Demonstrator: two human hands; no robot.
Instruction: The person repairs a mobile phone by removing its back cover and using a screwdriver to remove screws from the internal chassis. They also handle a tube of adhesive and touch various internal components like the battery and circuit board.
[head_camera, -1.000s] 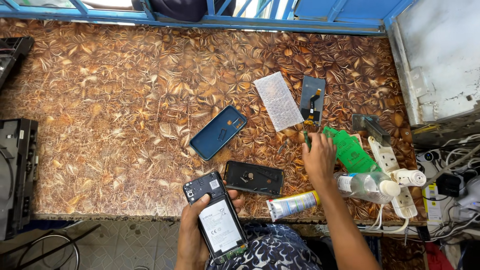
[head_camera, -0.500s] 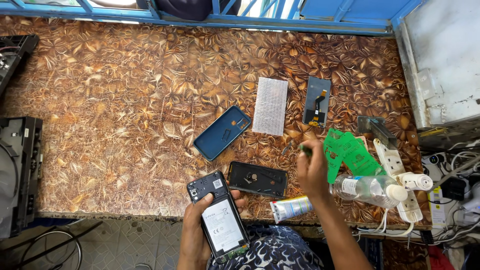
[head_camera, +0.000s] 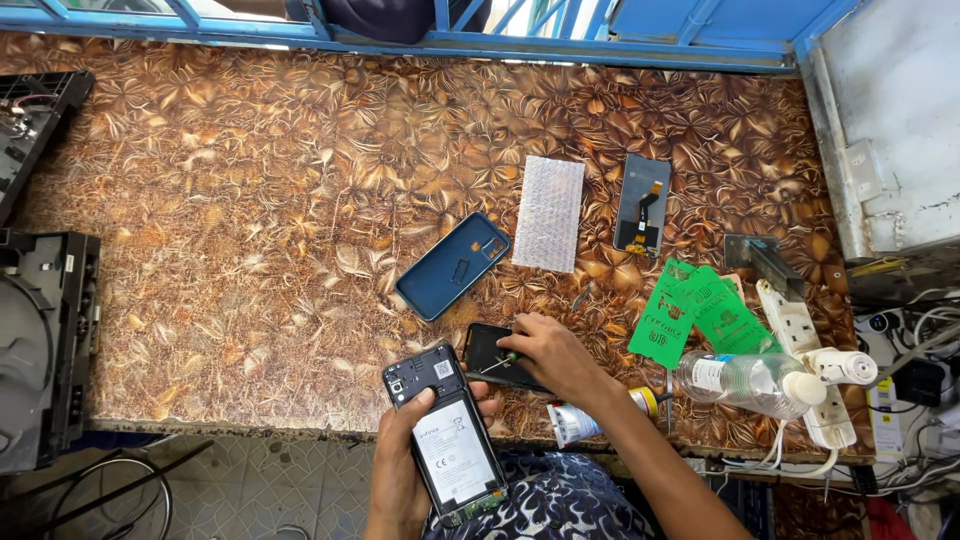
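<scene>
On the brown leaf-pattern desk (head_camera: 250, 250), the right hand (head_camera: 548, 352) is now pulled back from the green cards (head_camera: 695, 310), clamped on a small screwdriver (head_camera: 497, 360) over the black frame (head_camera: 490, 350), while the opened phone (head_camera: 445, 435) stays gripped in the left hand (head_camera: 400, 470).

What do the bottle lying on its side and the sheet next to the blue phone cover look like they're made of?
Bottle: clear plastic by its see-through wall, with a white, likely plastic cap. Sheet: probably bubble wrap, pale and translucent with a regular dotted texture.
</scene>
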